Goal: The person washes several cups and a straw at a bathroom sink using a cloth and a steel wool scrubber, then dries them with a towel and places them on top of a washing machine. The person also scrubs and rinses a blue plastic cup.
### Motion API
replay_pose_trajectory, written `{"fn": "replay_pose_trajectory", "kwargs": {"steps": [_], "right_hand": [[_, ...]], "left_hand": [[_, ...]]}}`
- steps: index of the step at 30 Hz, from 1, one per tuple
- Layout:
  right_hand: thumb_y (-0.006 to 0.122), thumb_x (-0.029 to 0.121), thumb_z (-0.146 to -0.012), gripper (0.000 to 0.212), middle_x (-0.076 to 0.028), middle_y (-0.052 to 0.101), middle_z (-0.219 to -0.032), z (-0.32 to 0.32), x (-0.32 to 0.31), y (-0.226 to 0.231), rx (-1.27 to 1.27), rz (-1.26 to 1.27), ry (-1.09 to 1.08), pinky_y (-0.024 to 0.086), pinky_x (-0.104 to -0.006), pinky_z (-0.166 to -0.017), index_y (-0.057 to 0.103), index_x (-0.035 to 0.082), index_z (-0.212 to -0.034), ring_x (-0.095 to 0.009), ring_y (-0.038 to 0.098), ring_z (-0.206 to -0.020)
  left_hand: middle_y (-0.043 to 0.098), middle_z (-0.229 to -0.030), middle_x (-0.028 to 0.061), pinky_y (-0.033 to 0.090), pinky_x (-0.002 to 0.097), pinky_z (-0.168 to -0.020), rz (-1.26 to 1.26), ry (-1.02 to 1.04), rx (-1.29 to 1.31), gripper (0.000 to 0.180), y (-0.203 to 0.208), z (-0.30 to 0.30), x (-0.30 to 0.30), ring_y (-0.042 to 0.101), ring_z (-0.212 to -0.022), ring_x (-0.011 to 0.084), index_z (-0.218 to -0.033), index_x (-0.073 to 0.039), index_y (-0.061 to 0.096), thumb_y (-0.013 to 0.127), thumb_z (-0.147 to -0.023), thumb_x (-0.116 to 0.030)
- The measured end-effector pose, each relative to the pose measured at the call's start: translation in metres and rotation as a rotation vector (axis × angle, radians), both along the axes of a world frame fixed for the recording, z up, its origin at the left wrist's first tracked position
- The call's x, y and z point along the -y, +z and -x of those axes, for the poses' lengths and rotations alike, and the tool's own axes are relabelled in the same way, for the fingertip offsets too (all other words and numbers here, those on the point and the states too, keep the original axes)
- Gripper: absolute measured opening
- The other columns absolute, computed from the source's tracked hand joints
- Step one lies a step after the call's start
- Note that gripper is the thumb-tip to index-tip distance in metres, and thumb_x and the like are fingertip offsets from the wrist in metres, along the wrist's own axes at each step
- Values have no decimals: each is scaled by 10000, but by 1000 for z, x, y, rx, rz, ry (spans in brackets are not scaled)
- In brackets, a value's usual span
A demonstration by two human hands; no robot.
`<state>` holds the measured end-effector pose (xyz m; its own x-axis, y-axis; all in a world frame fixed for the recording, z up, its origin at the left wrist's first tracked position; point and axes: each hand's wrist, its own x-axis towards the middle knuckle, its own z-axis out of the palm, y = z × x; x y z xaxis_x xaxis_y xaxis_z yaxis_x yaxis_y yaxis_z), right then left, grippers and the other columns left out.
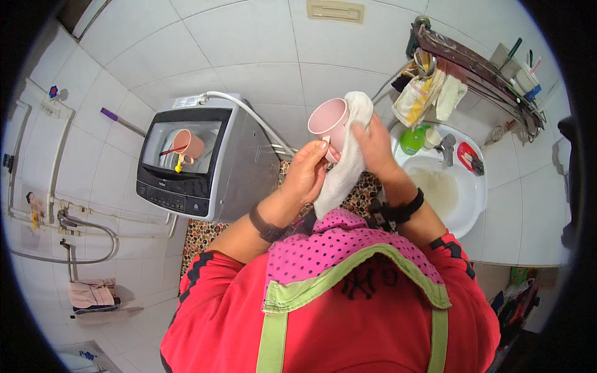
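Note:
A pale pink mug [328,117] is held up in front of me, its mouth tilted toward the upper left. My left hand [308,166] is closed on the mug's handle, thumb on top. A white cloth [346,174] is draped along the mug's right side and hangs down below it. My right hand [375,146] is closed on this cloth and presses it against the mug's outer wall; some of its fingers are hidden behind the cloth.
At left stands a washing machine [186,198], with a coral cup [189,145] holding a red stick on its lid. A white washbasin [474,202] with cloudy water is at right, a green bottle [411,141] on its rim. Above hangs a shelf [466,59] with rags [421,99].

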<state>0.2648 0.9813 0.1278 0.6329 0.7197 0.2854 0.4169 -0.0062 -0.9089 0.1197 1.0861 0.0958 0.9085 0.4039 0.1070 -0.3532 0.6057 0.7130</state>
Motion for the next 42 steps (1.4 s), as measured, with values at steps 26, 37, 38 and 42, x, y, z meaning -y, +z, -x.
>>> {"fn": "replay_pose_trajectory", "kwargs": {"steps": [26,37,38,42], "right_hand": [[640,178,-793,539,-100,539,-1177,-9,2,-20,-339,-213,133,394,-305,-942,442,-14,-1257,-171,496,-1096],[542,123,-853,489,-101,501,-1218,22,10,-21,-639,-447,187,374,-319,-972,378,-10,-1294,-179,482,-1118],[536,120,-855,486,-101,502,-1218,25,9,-20,-640,-469,214,373,-319,-972,375,-9,-1295,-180,483,-1117],[565,139,-850,481,-104,506,-1208,32,9,-13,-505,-353,189,383,-320,-956,400,-11,-1276,-186,504,-1089]], "left_hand": [[635,-824,67,442,273,-771,-129,-147,-174,250,26,5,-18,575,-785,146,-857,-8,613,492,-941,-210],[507,-1170,101,423,335,-880,-1186,562,17,673,27,7,-32,497,-1073,217,-1221,-46,469,712,-752,-462],[460,-1256,121,406,339,-918,-993,468,89,742,22,0,-30,479,-1125,232,-1308,-69,376,690,-770,-472],[235,-1472,149,319,393,-1055,-366,17,73,899,4,-9,-21,351,-1298,280,-1464,-148,45,633,-834,-407]]}}
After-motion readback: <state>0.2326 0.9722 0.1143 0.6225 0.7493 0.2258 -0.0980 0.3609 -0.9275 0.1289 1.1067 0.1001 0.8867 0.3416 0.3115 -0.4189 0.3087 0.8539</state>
